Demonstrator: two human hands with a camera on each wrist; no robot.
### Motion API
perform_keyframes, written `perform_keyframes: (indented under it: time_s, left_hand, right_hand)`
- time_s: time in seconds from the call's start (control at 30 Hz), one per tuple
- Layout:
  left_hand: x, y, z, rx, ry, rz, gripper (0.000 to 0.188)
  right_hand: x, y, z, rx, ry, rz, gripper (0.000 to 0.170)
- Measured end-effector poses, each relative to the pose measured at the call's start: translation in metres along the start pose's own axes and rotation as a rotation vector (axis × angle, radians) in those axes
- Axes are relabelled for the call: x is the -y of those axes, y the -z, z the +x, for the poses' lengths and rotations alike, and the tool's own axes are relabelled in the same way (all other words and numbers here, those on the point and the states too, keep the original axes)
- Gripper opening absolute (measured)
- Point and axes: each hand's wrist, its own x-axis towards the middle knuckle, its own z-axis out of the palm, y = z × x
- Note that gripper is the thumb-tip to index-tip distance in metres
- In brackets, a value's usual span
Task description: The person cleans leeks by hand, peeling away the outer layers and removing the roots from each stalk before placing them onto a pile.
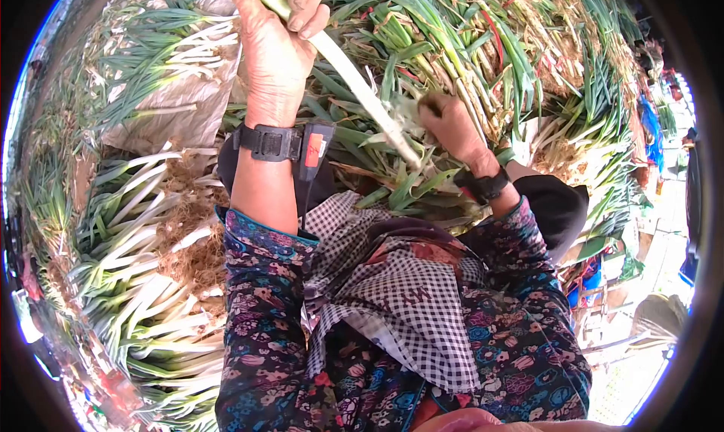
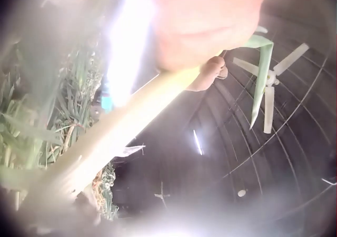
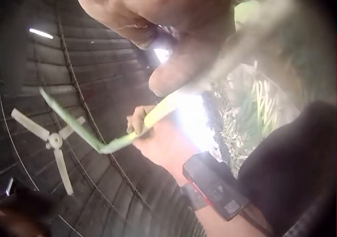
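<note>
In the head view, my left hand (image 1: 277,51) is raised at the upper left and grips a long green onion (image 1: 362,93) by its greener part. Its white stalk slants down to the right, and a bent green leaf (image 2: 261,81) sticks out past the fist in the left wrist view. Beside the lower stalk is my right hand (image 1: 456,134), fingers curled, with a pale, filmy blur at the fingertips; I cannot tell whether they pinch it. The right wrist view shows the right thumb (image 3: 171,76) close by the stalk, which crosses behind it.
Rows of green onions (image 1: 143,281) with brown roots lie at the left, more on a pale sheet (image 1: 181,108) behind. A leafy heap (image 1: 452,47) with red ties fills the far side. A checkered cloth (image 1: 407,296) covers the lap. A ceiling fan (image 2: 270,79) hangs overhead.
</note>
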Motion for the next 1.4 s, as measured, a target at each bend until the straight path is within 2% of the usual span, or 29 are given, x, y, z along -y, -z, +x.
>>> perform_keyframes:
  time_s: [0.03,0.07,0.1,0.17,0.2,0.27,0.3,0.37,0.4,0.43,0.47,0.53,0.57,0.63,0.67,0.73,0.87,0.93,1.0,1.1,1.17,1.2,1.27,1.33,1.4]
  left_hand:
    - [0.004,0.007,0.004,0.239,-0.031,-0.173,0.046]
    - [0.008,0.014,0.003,0.237,-0.029,-0.175,0.046]
    - [0.008,0.01,0.001,0.222,-0.027,-0.165,0.048]
    - [0.009,0.004,-0.001,0.208,-0.023,-0.156,0.049]
    - [0.01,0.001,-0.001,0.237,0.022,-0.205,0.05]
    - [0.01,-0.002,-0.003,0.268,0.073,-0.252,0.051]
    - [0.009,-0.001,-0.004,0.261,0.114,-0.293,0.049]
    - [0.006,0.004,-0.004,0.249,0.151,-0.334,0.047]
    - [0.002,0.009,-0.001,0.291,0.204,-0.52,0.048]
    - [-0.003,0.008,0.0,0.333,0.258,-0.707,0.05]
    - [-0.01,0.007,-0.005,0.236,0.236,-0.715,0.045]
    - [-0.015,0.015,-0.003,0.247,0.167,-0.656,0.045]
    - [-0.013,0.019,-0.001,0.245,0.165,-0.657,0.045]
    - [-0.009,0.021,0.002,0.245,0.121,-0.464,0.045]
    - [-0.006,0.022,0.0,0.156,0.109,-0.382,0.044]
    - [0.001,0.02,0.0,0.021,0.109,-0.32,0.043]
    - [0.019,0.024,0.006,0.073,0.069,-0.269,0.042]
    - [0.024,0.019,0.004,-0.075,0.039,-0.187,0.043]
    - [0.026,0.019,0.001,-0.106,0.056,-0.177,0.043]
    - [0.031,0.022,0.001,-0.14,0.08,-0.206,0.042]
    - [0.033,0.028,0.002,-0.176,0.055,-0.209,0.039]
    - [0.033,0.022,0.001,-0.178,0.055,-0.208,0.039]
    - [0.033,0.008,-0.001,-0.531,-0.051,0.1,0.036]
    - [0.032,0.008,0.002,-0.511,-0.056,0.012,0.035]
    - [0.024,-0.013,0.004,-0.486,-0.054,-0.072,0.034]
  right_hand:
    - [-0.011,0.0,0.002,-0.09,0.199,-0.179,0.016]
    - [-0.024,0.0,0.001,-0.179,0.395,-0.355,0.021]
    - [-0.006,0.004,-0.002,-0.178,0.391,-0.355,0.021]
    - [0.06,0.015,-0.006,-0.082,0.142,0.059,0.024]
    - [0.072,0.011,-0.003,-0.085,0.141,0.06,0.024]
    - [0.086,0.003,0.0,0.131,0.36,0.386,0.027]
    - [0.084,0.003,-0.001,0.129,0.358,0.388,0.027]
    - [0.073,-0.001,-0.004,0.268,0.379,0.303,0.025]
    - [0.066,-0.004,-0.006,0.342,0.39,0.26,0.026]
    - [0.053,-0.007,-0.012,0.285,0.531,0.111,0.025]
    - [0.035,-0.017,-0.02,0.176,0.718,0.107,0.021]
    - [-0.004,-0.015,-0.043,0.368,0.569,-0.218,0.017]
    - [-0.016,-0.013,-0.046,0.37,0.568,-0.219,0.017]
    - [-0.017,-0.01,-0.046,0.188,0.588,-0.391,0.014]
    - [-0.016,-0.008,-0.044,0.189,0.584,-0.389,0.014]
    - [0.04,0.005,-0.025,0.016,0.109,0.036,0.018]
    - [0.074,-0.008,-0.002,-0.054,0.222,0.084,0.023]
    - [0.067,-0.017,0.004,-0.059,0.252,0.086,0.02]
    - [0.061,-0.019,0.005,-0.056,0.247,0.128,0.019]
    - [0.062,-0.017,0.001,-0.049,0.144,0.163,0.022]
    - [0.062,-0.02,0.001,-0.127,0.292,0.067,0.02]
    - [0.062,-0.022,0.002,-0.125,0.291,0.069,0.02]
    - [0.059,-0.024,0.003,-0.361,0.681,-0.284,0.019]
    - [0.055,-0.024,0.006,-0.392,0.736,-0.221,0.014]
    - [0.054,-0.024,0.003,-0.293,0.133,0.86,0.01]
